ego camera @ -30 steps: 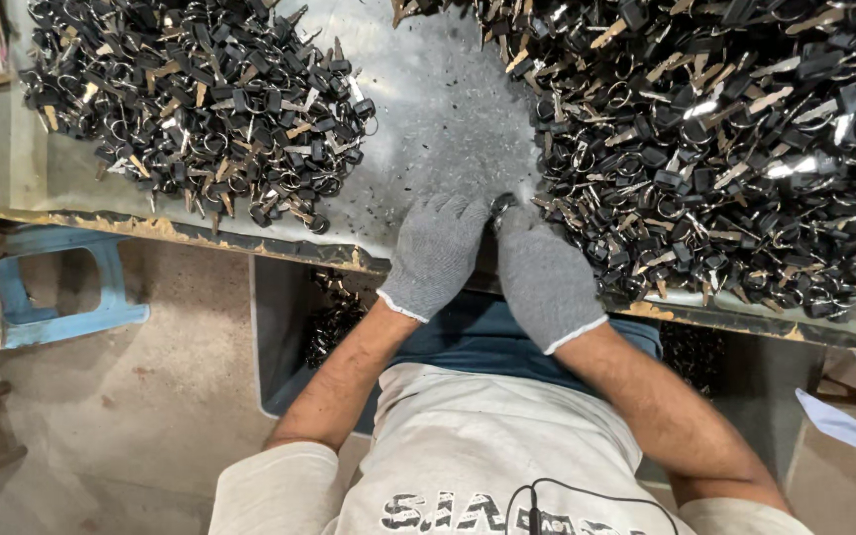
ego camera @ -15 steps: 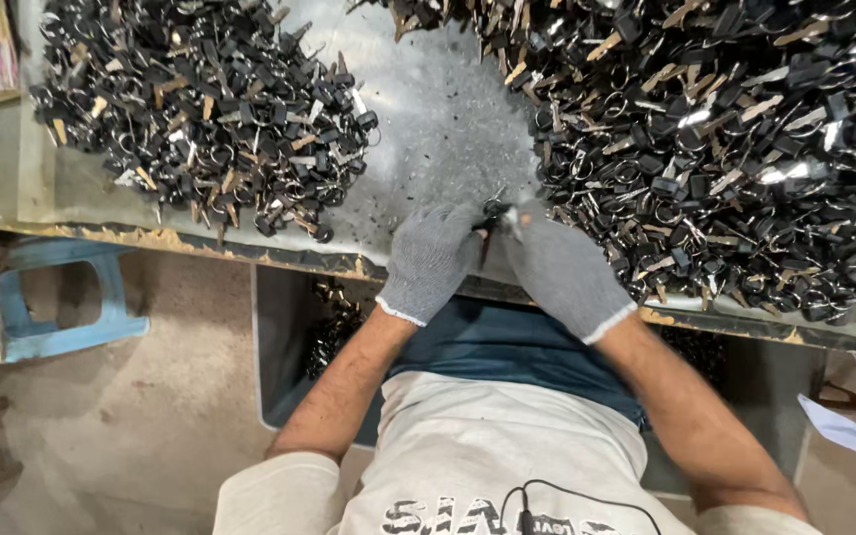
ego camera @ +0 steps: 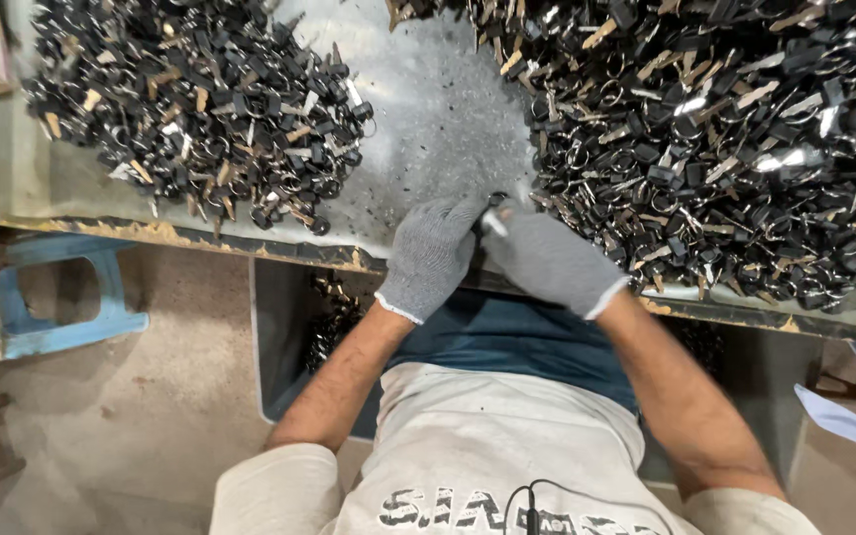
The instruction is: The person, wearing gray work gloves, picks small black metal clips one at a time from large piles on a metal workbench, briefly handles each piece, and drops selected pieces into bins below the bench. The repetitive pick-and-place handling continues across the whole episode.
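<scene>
Closest to me is my own pale shirt, its dark print cut off by the bottom of the view, and a thin black cord hanging down the front. Below the table edge sits a bin with dark parts inside; my arms and lap hide most of it, so I cannot make out how full it is.

My left hand, in a grey knit glove, is curled at the near edge of the table, fingers closed toward my right hand, also gloved and curled. Between the two sets of fingertips I pinch a small metal key piece; only a bright sliver and a dark bit show, the rest is buried in the gloves, so I cannot tell its full shape or which hand carries more of it. It sits just above the near edge, in the bare strip of the grey tabletop.

To the right of my hands, touching the glove, spreads the big right pile of black-headed keys and rings, running off the top and right sides. Across the bare strip lies the left pile, well apart from my hands, cut off at the top. A blue plastic stool stands on the floor at the left, partly under the table.
</scene>
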Demonstrator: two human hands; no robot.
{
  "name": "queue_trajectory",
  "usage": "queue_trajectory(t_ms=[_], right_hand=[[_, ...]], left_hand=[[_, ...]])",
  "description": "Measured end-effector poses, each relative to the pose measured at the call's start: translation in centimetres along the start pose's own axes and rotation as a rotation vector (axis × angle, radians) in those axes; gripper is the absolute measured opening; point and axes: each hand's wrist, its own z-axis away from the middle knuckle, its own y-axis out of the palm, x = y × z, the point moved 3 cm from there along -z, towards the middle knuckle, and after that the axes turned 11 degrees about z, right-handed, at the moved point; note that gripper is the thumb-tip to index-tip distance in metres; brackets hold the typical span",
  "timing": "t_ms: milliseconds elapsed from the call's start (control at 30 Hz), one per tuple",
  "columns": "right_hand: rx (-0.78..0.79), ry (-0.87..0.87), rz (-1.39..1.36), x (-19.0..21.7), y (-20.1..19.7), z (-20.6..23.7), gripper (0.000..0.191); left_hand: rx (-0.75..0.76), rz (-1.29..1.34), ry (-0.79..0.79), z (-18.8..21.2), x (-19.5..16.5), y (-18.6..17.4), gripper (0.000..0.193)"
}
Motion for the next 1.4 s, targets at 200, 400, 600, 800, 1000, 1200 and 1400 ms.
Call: queue_trajectory(t_ms=[200, 400, 600, 800, 1000, 1200, 1400], right_hand=[[-0.101, 0.196, -0.009, 1.0, 0.2, 2.0, 0.024], [-0.157, 0.105, 0.064, 1.6, -0.8, 3.5, 0.045], [-0.103, 0.121, 0.291, 2.4, -0.6, 3.9, 0.020], [-0.208, 0.071, 0.228, 1.1, -1.2, 2.6, 0.018], [-0.263, 0.130, 0.356, 1.5, 0.8, 1.4, 0.018], [-0.045, 0.110, 0.220, 0.1, 1.1, -0.9, 0.017], [-0.028, 0.044, -0.145, 0.0, -2.0, 0.0, 0.043]], left_hand=[[0.010, -0.134, -0.119, 0.0, -1.3, -0.6, 0.019], [-0.021, -0.046, -0.138, 0.0, -1.5, -1.2, 0.017], [0.042, 0.106, -0.401, -0.4, -1.0, -1.0, 0.034], [0.024, 0.048, -0.218, -0.9, -1.3, -0.9, 0.035], [0.089, -0.003, -0.204, -1.2, -0.6, 0.6, 0.033], [0.096, -0.050, -0.192, -1.4, -0.1, 1.1, 0.035], [0.073, 0.072, -0.217, -1.4, -0.9, -0.6, 0.041]])
